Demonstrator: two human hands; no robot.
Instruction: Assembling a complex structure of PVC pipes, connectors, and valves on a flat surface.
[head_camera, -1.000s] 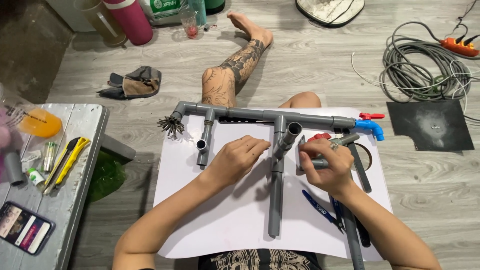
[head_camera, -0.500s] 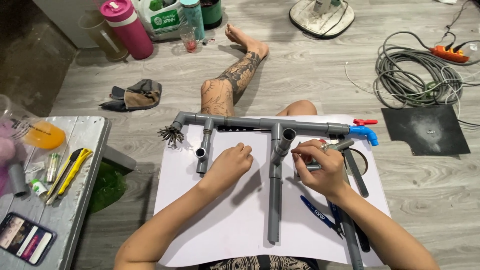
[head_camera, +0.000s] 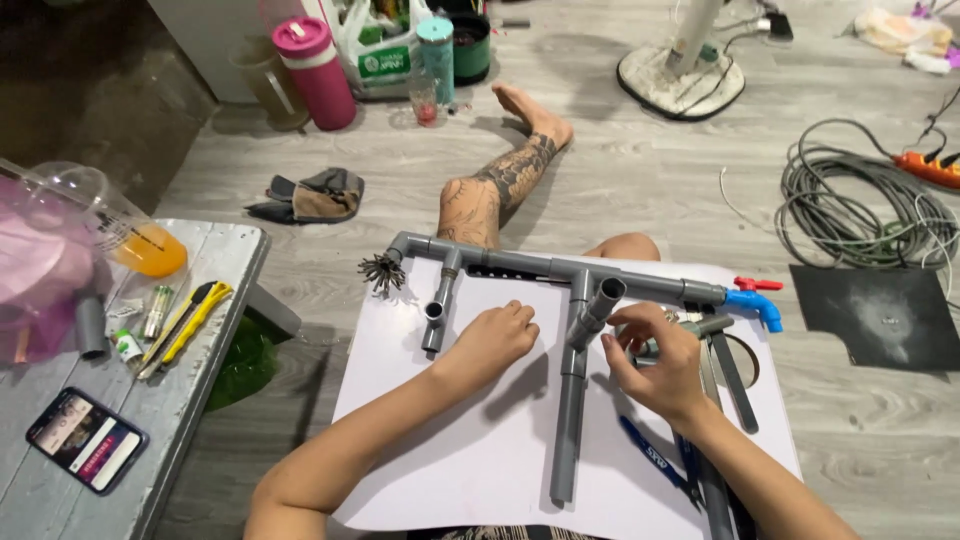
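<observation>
On the white board (head_camera: 480, 450), the grey pipe assembly (head_camera: 570, 400) runs along the far edge with branches toward the person. Left hand (head_camera: 495, 340) rests loosely curled beside a branch, holding nothing. Right hand (head_camera: 655, 365) pinches a small fitting (head_camera: 650, 348) near the blue tap (head_camera: 755, 305).

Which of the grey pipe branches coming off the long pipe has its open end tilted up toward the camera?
The short angled stub beside the right hand; the other two branches lie flat on the white board.
</observation>
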